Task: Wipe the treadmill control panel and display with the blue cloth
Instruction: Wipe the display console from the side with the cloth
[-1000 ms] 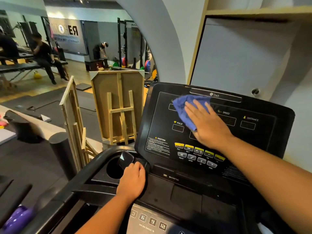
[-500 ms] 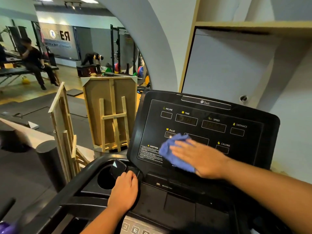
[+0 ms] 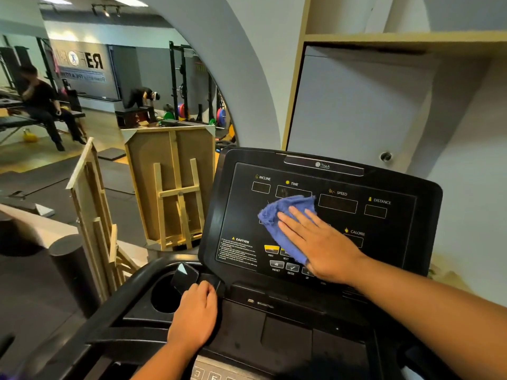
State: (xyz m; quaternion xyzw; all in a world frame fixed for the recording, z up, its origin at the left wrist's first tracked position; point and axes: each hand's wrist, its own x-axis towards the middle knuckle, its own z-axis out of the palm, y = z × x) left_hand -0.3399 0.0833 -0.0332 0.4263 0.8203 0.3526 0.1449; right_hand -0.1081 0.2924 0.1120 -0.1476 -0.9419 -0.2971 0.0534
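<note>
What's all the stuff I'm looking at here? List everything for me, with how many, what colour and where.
console: one, black, centre right, labelled windows and buttons
cloth: one, blue, flat on the console's middle
phone: one, black, tilted in the cup holder at the console's lower left
cup holder: one, black, left of the console base
easels: two, bare wood, left of the console
foam roller: one, black, upright at far left
weight plates: several, red, blue, green, by the far rack
people: two, dark clothes, far left background
shelf: one, pale wood, upper right
left hand: rests by the phone on the console base
right hand: flat, fingers straight, presses the cloth
</note>
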